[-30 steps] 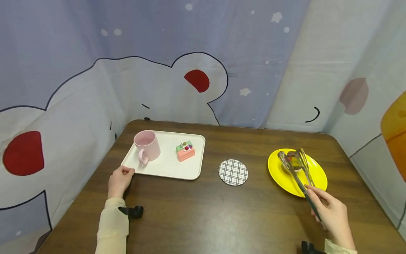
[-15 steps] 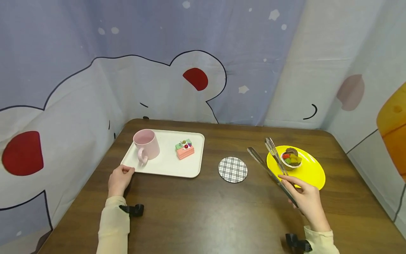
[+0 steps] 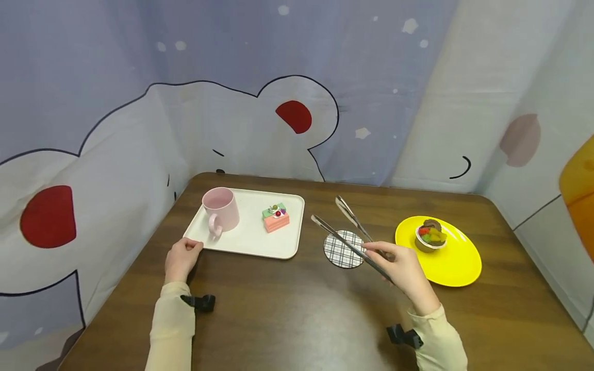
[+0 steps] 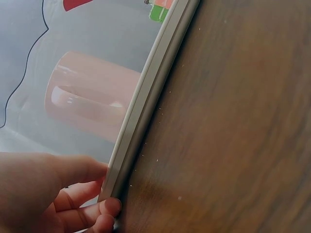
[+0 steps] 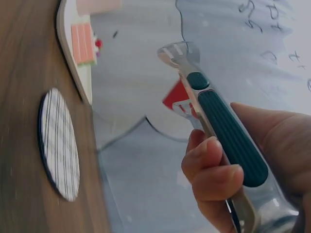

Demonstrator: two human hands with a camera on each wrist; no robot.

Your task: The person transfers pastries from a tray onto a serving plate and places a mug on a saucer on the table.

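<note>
My left hand (image 3: 182, 259) pinches the near left corner of a white tray (image 3: 250, 248); in the left wrist view the thumb and fingers close on its rim. On that tray stand a pink mug (image 3: 221, 210) and a small pink-and-green cake slice (image 3: 276, 218) topped with fruit. My right hand (image 3: 400, 268) grips metal tongs (image 5: 233, 138) with dark green handle grips. Their arms are spread, nothing between the tips, and in the head view they overlap a round checked coaster (image 3: 337, 251). A fruit-topped cupcake (image 3: 430, 237) sits on a yellow plate (image 3: 457, 273), behind and right of the right hand.
The brown wooden table (image 3: 278, 319) carries everything. A printed curtain (image 3: 371, 77) hangs along its back and sides. Each wrist bears a black strap-on mount, such as the one at the right sleeve (image 3: 438, 335).
My right hand has carried the tongs leftward from over the cupcake and plate to above the coaster. The cupcake stays on the plate. My left hand keeps hold of the tray corner.
</note>
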